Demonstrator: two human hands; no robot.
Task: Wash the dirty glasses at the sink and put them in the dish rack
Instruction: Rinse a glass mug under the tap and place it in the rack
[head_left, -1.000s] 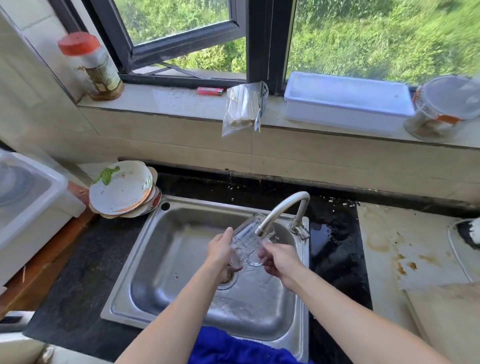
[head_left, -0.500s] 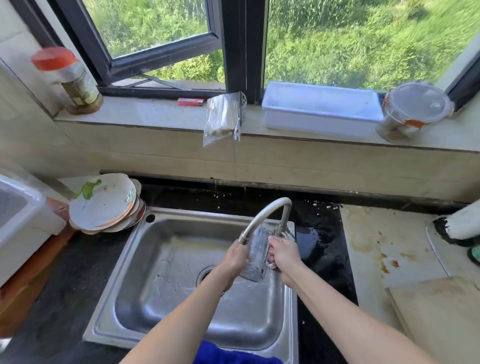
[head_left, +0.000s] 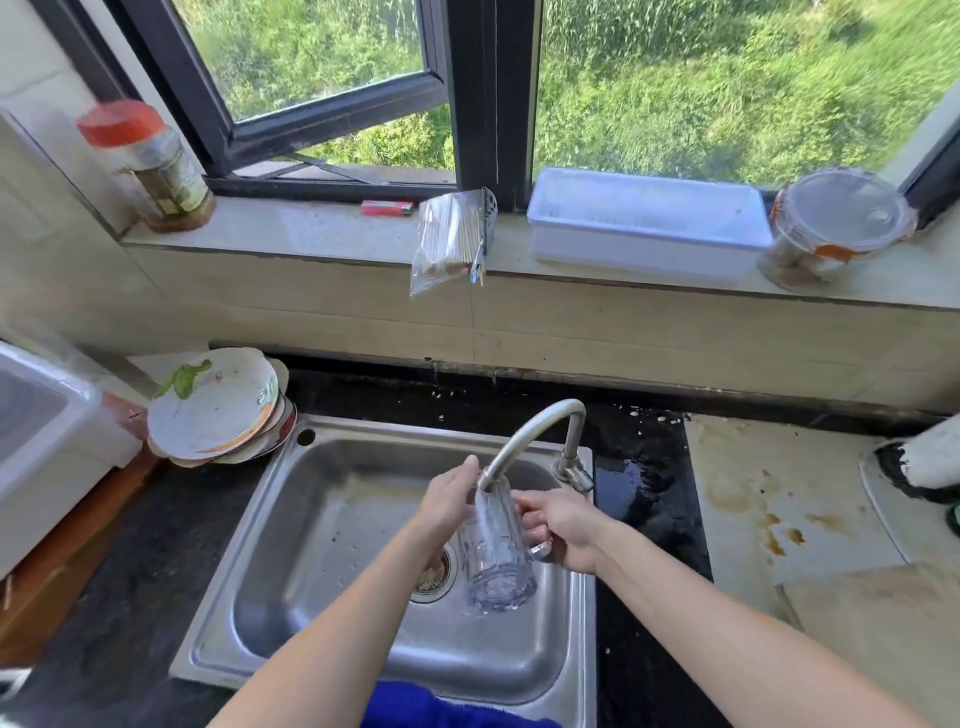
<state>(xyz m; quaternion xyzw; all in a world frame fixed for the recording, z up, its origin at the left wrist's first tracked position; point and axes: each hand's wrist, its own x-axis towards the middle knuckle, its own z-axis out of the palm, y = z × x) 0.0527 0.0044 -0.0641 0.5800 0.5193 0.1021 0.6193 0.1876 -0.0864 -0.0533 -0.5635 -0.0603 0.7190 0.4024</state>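
Observation:
A clear glass mug (head_left: 497, 556) with a handle stands upright over the steel sink (head_left: 332, 519), its mouth right under the spout of the curved tap (head_left: 535, 431). My right hand (head_left: 563, 525) grips the handle on the mug's right side. My left hand (head_left: 448, 501) holds the mug's upper left side, fingers reaching to the rim. Whether water is running is hard to tell. The white dish rack (head_left: 649, 223) sits on the window sill, above and to the right of the sink.
Stacked dirty plates (head_left: 218, 410) lie left of the sink, beside a white bin (head_left: 47, 441). The sill also holds a red-lidded jar (head_left: 150, 166), a lighter (head_left: 387, 208), a bag of sticks (head_left: 449, 239) and a lidded container (head_left: 831, 228). A stained board (head_left: 779, 499) lies right.
The mug went from lying tilted under the spout to standing upright. My right hand moved from its base to its handle. The view shifted slightly.

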